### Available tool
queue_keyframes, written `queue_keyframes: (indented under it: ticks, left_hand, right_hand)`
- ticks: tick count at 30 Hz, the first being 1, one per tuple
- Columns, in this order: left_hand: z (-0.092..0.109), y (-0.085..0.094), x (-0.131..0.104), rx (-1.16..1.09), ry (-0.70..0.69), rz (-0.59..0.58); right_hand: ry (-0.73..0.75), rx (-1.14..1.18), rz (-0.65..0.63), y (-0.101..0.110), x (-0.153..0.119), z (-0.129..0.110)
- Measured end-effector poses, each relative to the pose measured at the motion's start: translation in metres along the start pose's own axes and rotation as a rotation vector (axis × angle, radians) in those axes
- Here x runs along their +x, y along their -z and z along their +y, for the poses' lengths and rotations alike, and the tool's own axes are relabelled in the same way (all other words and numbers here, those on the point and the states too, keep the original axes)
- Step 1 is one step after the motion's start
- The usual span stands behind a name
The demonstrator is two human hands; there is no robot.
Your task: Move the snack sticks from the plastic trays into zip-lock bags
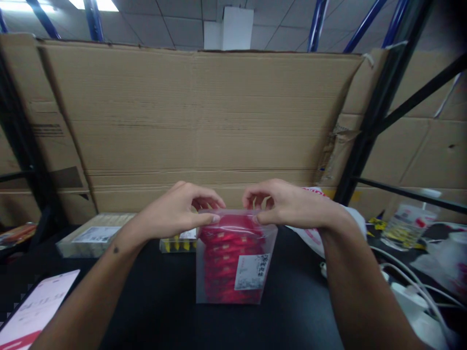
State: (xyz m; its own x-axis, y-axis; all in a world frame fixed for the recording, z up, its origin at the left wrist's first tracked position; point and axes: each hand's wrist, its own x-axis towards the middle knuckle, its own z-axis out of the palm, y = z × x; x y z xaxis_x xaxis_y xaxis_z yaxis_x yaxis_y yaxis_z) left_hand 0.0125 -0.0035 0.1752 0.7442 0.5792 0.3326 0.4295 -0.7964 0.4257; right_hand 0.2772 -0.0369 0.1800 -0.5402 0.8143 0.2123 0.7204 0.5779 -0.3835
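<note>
A clear plastic box (233,257) filled with shiny red packets stands upright in front of me on the black table (153,311). A white label (251,272) with a printed code is on its front. My left hand (189,206) is at the box's top left, its thumb against the front upper edge and the fingers curled behind. Mirroring it, my right hand (273,201) has its thumb on the top right edge, with fingers bent over the back. Parts of the fingertips are hidden behind the lid area.
Behind the table stands a tall cardboard wall (197,116). A labelled clear box (97,236) and a phone (40,306) lie to the left; a smaller box with yellow contents (178,244) sits behind. On the right are a white plastic bag (355,218), white cables (404,272) and a clear jar (410,223).
</note>
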Motion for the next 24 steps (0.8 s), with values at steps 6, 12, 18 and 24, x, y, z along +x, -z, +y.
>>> queue_keyframes:
  ticks: [6,12,18,24]
  left_hand:
    - [0.001,0.0,-0.002,-0.001,-0.007,0.0]
    - [-0.002,-0.005,0.0,0.038,-0.015,0.043]
    - [-0.001,-0.01,0.002,0.04,0.014,0.069]
    - [0.0,-0.015,0.004,0.009,0.032,0.113]
  right_hand:
    - [0.032,-0.004,0.024,-0.001,0.0,-0.005]
    - [0.037,-0.014,0.048,-0.002,0.0,-0.007]
    - [0.054,-0.045,0.06,-0.004,0.0,-0.007]
    - [0.033,-0.089,0.054,-0.004,-0.001,-0.009]
